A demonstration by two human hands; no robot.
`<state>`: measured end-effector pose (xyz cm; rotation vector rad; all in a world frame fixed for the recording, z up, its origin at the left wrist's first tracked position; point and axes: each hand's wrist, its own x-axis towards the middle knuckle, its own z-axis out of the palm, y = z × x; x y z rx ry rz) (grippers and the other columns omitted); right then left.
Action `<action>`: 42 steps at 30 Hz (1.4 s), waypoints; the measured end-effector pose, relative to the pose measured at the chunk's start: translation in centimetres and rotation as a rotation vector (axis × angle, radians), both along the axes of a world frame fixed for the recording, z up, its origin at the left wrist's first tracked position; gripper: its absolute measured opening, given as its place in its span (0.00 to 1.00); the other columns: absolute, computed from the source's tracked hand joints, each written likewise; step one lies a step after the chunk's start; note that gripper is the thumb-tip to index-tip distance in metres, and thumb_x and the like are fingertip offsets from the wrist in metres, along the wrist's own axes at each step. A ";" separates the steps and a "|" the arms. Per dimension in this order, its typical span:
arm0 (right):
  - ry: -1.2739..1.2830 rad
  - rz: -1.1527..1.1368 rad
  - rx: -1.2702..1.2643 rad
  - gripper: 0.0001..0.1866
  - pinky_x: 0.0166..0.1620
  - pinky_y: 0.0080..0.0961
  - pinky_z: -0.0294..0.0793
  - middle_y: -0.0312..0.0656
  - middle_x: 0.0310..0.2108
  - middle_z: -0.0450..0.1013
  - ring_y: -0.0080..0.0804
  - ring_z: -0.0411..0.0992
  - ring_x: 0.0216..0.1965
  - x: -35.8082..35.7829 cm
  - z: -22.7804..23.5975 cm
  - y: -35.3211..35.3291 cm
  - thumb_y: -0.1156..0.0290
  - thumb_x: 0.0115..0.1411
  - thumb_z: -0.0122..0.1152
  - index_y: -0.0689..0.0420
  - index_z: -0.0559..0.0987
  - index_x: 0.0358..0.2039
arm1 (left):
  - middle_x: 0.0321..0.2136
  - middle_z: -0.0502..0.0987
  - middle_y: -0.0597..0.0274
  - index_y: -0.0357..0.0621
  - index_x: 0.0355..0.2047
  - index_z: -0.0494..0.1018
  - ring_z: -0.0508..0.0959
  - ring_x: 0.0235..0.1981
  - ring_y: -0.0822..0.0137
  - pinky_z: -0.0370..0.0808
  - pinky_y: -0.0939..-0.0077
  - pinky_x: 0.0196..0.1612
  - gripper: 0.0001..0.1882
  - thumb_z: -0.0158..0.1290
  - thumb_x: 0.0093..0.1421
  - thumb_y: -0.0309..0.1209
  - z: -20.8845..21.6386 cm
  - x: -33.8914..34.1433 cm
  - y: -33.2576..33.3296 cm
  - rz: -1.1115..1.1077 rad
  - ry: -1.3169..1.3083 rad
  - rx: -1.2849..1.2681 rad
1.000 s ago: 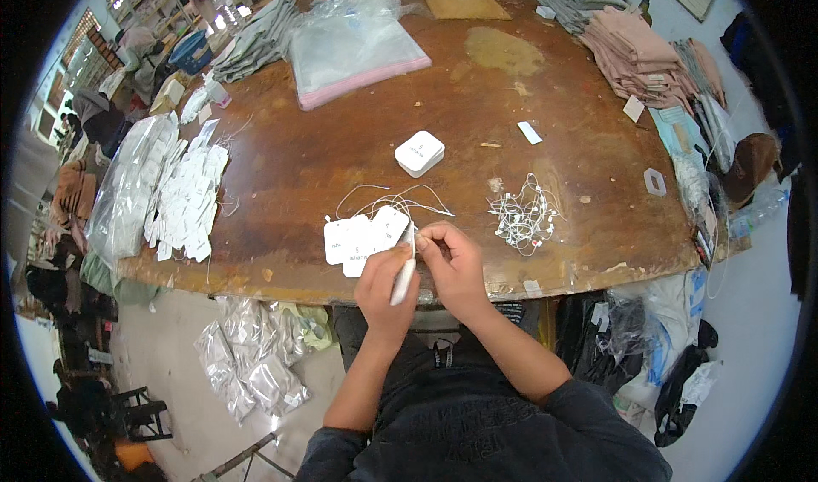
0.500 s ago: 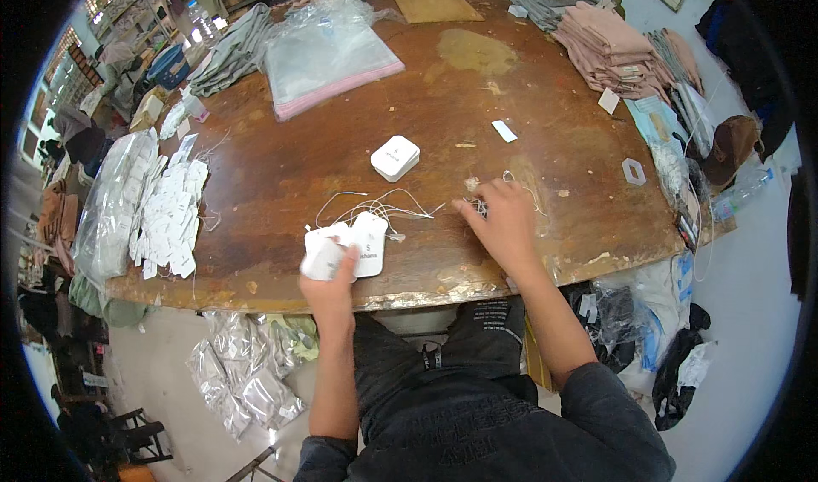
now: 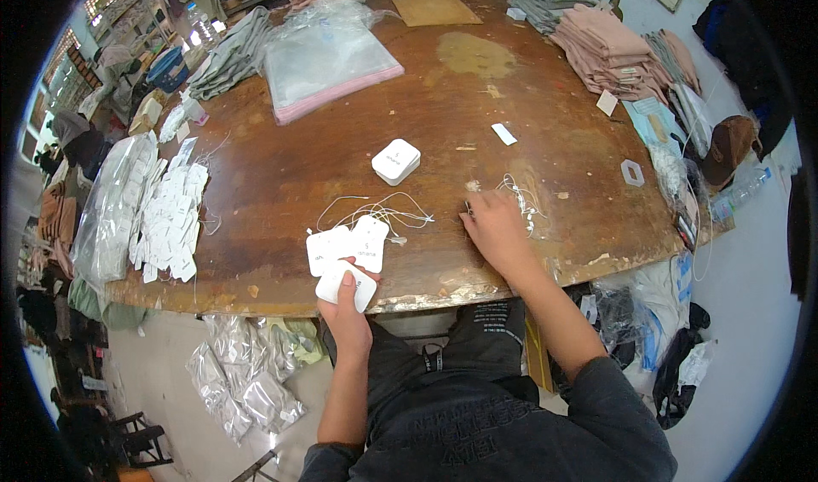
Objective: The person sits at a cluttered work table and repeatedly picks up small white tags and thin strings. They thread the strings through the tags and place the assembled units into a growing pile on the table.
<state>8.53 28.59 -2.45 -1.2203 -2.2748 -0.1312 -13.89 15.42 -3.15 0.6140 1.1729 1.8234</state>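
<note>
My left hand [image 3: 348, 310] is gripping white tags [image 3: 345, 284]; my right hand [image 3: 497, 229] is lying flat beside strings [image 3: 521, 201], a white box [image 3: 396, 161] sitting beyond.

Left hand [image 3: 347, 311]: grips white tag stack [image 3: 345, 284] at near table edge [image 3: 426, 290].
Right hand [image 3: 497, 229]: flat beside string pile [image 3: 521, 199], right.

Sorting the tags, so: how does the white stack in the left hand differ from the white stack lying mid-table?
The held tag stack sits at the table edge, gripped by the left hand; the square tag stack lies free, untouched. The held one looks oblong, the other square. Both are white with rounded corners.
</note>
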 end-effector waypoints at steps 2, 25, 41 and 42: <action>-0.206 -0.042 -0.106 0.08 0.40 0.40 0.72 0.49 0.34 0.74 0.50 0.72 0.37 -0.9 -0.3 0.6 0.72 0.57 0.61 0.61 0.77 0.36 | 0.30 0.79 0.55 0.33 0.47 0.71 0.80 0.33 0.65 0.75 0.72 0.41 0.15 0.49 0.65 0.31 -0.2 0.4 -0.1 -0.025 0.011 0.015; 1.394 0.197 -0.311 0.13 0.44 0.22 0.77 0.41 0.37 0.76 0.25 0.75 0.39 -1.2 7.0 -3.2 0.81 0.59 0.63 0.64 0.75 0.45 | 0.43 0.76 0.49 0.28 0.54 0.63 0.82 0.39 0.55 0.81 0.64 0.42 0.22 0.50 0.62 0.26 -0.1 1.2 0.2 -0.142 -0.190 -0.053; 1.321 0.229 -0.500 0.11 0.38 0.19 0.74 0.41 0.33 0.74 0.25 0.75 0.34 -3.7 7.9 -3.3 0.83 0.55 0.64 0.60 0.71 0.36 | 0.46 0.76 0.56 0.30 0.52 0.69 0.77 0.46 0.68 0.74 0.74 0.49 0.21 0.58 0.61 0.29 1.2 2.2 0.5 -0.074 0.105 -0.072; 1.346 0.219 -0.543 0.11 0.38 0.19 0.74 0.41 0.33 0.74 0.25 0.75 0.34 -3.4 8.2 -3.5 0.82 0.55 0.64 0.59 0.71 0.36 | 0.46 0.76 0.56 0.30 0.52 0.69 0.76 0.46 0.69 0.74 0.74 0.49 0.21 0.58 0.61 0.29 1.4 2.2 0.6 -0.079 0.087 -0.078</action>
